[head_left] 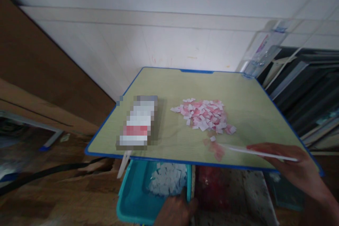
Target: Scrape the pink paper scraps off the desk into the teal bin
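In my right hand is a thin white stick, held between closed fingers above the table's front right. Its tip points left toward a translucent pink scrap on the tabletop, with a small white paper piece beside it. Further back lies a heap of small white and pink paper pieces. Below the front edge, my left hand grips the right rim of a teal basin. Inside the basin is a pile of small white pieces.
A blurred-out white and red object lies at the left of the blue-edged table. Clear plastic bottles stand at the back right corner, near dark stacked panels. A black cable crosses the floor at left.
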Motion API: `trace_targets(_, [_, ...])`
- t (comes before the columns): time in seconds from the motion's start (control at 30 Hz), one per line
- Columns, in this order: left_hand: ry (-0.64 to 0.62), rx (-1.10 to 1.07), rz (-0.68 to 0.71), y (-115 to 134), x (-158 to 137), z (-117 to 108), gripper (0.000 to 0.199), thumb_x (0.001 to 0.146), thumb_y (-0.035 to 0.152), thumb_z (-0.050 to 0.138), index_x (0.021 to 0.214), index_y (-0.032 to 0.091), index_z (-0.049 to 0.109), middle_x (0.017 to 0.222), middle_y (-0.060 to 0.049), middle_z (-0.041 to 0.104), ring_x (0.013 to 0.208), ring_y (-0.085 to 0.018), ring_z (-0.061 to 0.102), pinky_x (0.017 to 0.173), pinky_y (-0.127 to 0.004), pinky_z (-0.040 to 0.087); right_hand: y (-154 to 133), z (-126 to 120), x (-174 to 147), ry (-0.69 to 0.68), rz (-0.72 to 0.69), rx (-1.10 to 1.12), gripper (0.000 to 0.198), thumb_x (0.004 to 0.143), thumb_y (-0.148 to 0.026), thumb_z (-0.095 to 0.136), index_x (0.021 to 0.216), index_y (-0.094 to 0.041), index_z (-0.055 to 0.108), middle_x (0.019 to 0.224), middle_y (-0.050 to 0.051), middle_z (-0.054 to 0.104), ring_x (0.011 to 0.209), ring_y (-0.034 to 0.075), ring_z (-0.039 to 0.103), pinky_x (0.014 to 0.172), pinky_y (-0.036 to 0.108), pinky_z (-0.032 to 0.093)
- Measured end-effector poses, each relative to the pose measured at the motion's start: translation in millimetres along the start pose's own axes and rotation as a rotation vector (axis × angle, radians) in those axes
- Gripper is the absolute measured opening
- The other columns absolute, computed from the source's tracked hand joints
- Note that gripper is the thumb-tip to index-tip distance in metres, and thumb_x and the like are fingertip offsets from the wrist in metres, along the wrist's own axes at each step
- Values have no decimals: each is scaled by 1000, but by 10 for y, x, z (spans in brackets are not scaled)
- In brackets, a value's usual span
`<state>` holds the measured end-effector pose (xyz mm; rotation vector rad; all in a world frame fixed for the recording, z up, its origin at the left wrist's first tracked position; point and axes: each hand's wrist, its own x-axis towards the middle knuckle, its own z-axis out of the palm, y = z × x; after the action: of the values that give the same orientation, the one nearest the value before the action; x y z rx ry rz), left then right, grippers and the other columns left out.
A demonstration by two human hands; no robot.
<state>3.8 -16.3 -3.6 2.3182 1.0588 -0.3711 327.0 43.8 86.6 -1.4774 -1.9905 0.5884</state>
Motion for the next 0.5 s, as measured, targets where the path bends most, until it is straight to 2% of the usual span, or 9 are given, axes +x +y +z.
trace_targets(0.13, [-6,-8,-14,11,-2,19,28,77,6,55,101,19,58,96,-13,63,77,-27,63,64,-34,50,-33,-32,-23,13,-4,-7,20,80,-27,57,93,-30,73,93,1,75,84,22,70,73,30,56])
trace_targets(0.33, [-67,-11,-23,43,-16,-22,28,79,11,56,106,19,57,100,-15,63,80,-29,63,64,-34,50,-194,54,54,0,-36,123,19,80,-34,58,90,-29,74,91,3,75,83,22,70,70,29,57])
trace_targets(0.5, [-78,2,-32,79,-45,-34,30,80,9,55,108,19,57,104,-16,62,79,-27,63,65,-35,50,-172,4,13,25,-24,-18,20,81,-28,56,89,-29,74,88,2,75,79,22,71,70,29,56])
